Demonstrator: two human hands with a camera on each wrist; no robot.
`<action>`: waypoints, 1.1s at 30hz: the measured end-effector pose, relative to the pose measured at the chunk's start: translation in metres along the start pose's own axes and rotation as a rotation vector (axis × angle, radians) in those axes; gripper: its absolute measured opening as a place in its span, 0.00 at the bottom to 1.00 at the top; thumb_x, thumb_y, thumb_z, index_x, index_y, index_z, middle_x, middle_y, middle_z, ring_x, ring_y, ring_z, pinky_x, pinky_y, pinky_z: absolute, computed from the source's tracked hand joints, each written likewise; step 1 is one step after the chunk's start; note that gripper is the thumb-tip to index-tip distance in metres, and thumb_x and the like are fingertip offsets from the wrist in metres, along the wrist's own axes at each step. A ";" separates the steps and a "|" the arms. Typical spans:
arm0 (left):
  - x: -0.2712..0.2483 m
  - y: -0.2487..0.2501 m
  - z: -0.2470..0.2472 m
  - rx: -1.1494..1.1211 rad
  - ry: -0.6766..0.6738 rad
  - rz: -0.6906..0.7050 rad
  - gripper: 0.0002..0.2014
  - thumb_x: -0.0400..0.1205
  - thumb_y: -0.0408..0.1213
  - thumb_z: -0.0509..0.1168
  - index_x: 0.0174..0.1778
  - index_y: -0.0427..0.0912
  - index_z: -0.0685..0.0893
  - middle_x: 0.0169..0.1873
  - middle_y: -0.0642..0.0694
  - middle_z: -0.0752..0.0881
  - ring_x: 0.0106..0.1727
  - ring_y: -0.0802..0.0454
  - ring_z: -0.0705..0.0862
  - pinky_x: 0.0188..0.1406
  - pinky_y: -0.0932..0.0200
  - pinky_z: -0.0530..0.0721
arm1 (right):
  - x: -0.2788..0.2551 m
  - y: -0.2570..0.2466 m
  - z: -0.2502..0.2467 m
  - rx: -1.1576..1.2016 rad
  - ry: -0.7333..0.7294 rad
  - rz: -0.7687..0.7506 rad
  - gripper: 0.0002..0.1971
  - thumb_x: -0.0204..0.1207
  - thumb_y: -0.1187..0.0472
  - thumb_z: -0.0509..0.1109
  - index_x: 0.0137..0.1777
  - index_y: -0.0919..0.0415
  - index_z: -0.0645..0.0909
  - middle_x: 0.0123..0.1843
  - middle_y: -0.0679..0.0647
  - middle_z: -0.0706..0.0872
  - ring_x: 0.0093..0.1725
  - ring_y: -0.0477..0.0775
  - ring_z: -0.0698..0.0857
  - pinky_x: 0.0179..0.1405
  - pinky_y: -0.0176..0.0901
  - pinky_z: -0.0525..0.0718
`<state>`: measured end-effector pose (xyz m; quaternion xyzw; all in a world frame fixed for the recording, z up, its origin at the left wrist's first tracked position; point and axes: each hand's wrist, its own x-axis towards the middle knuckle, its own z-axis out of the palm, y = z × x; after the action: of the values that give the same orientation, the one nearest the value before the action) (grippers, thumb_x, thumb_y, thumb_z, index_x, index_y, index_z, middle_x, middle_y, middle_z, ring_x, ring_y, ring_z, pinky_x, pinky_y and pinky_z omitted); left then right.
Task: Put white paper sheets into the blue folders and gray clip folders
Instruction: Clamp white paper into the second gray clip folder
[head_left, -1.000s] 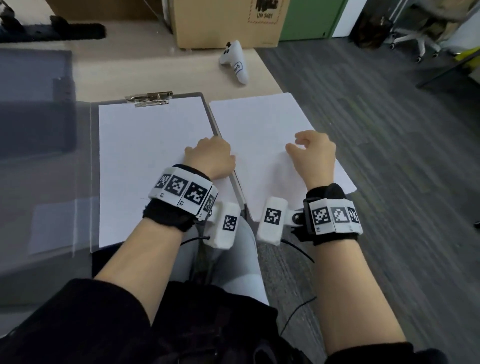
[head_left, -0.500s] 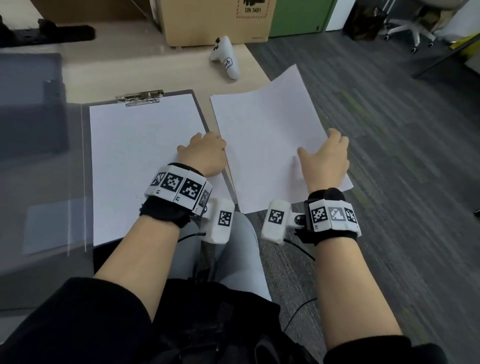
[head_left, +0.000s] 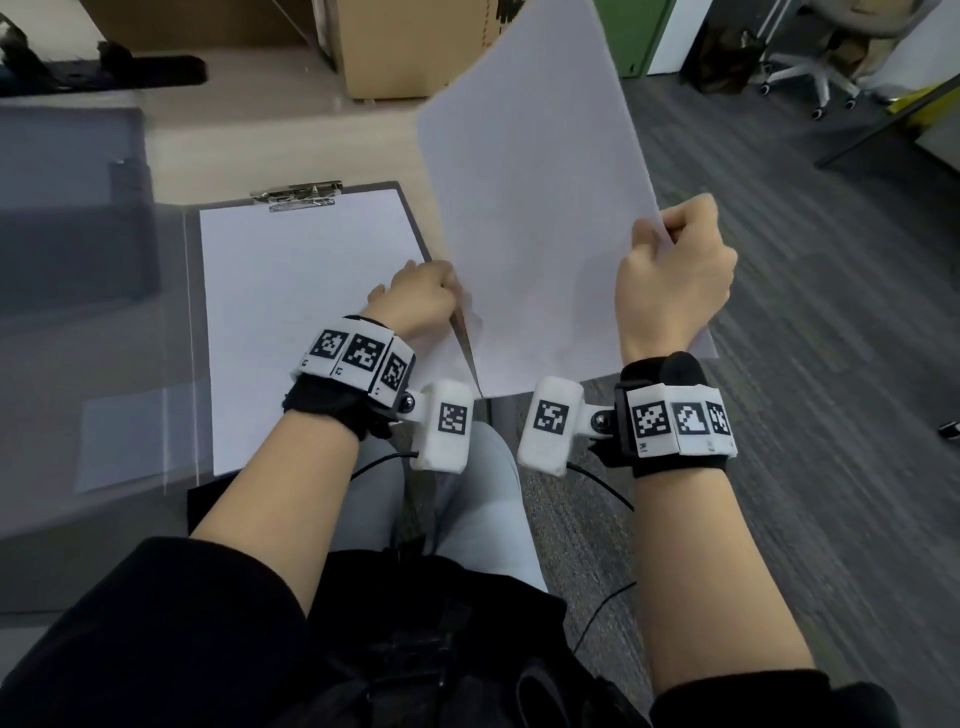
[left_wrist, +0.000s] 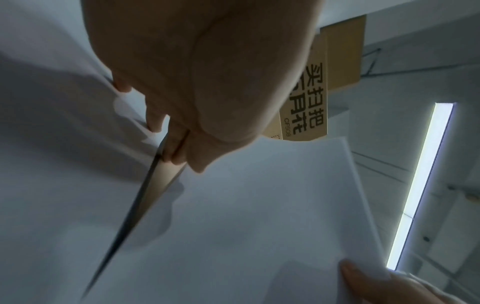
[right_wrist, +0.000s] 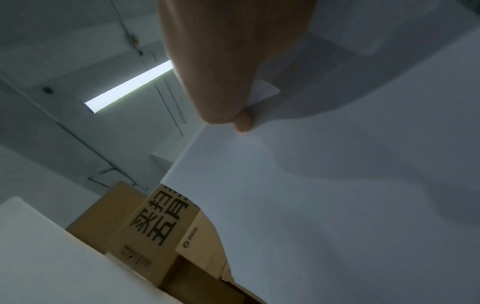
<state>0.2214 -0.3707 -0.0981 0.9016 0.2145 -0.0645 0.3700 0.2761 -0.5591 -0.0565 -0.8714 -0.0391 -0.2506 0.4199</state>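
Here, right hand (head_left: 675, 275) around sheet (head_left: 535, 208)

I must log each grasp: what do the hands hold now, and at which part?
Both hold the loose paper sheet: right hand pinches its right edge, left hand its left edge.

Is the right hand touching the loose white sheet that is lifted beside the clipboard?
Touching. In the head view the right hand pinches the right edge of the loose sheet; the right wrist view shows a fingertip pressed on the paper.
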 end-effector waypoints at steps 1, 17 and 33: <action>-0.002 0.003 -0.003 -0.124 0.007 0.006 0.10 0.84 0.36 0.52 0.41 0.50 0.75 0.48 0.45 0.77 0.63 0.42 0.76 0.63 0.50 0.73 | 0.000 -0.005 -0.001 0.041 0.035 -0.012 0.04 0.76 0.65 0.64 0.47 0.65 0.77 0.27 0.38 0.69 0.33 0.50 0.72 0.39 0.42 0.67; -0.044 0.003 -0.095 -0.949 0.521 0.440 0.12 0.84 0.27 0.52 0.56 0.44 0.77 0.51 0.48 0.86 0.50 0.54 0.84 0.45 0.63 0.80 | -0.007 -0.072 0.007 0.837 -0.065 0.024 0.11 0.67 0.70 0.73 0.35 0.57 0.74 0.30 0.48 0.81 0.29 0.43 0.79 0.33 0.37 0.78; -0.078 0.005 -0.114 -0.897 0.423 0.556 0.11 0.87 0.32 0.53 0.61 0.39 0.77 0.50 0.50 0.85 0.48 0.61 0.85 0.45 0.67 0.81 | -0.025 -0.103 0.005 1.060 -0.185 0.268 0.15 0.69 0.74 0.76 0.40 0.56 0.75 0.38 0.48 0.85 0.36 0.40 0.87 0.50 0.41 0.87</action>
<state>0.1480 -0.3209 0.0083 0.6722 0.0447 0.3146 0.6687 0.2274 -0.4850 0.0024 -0.5566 -0.0854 -0.0634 0.8240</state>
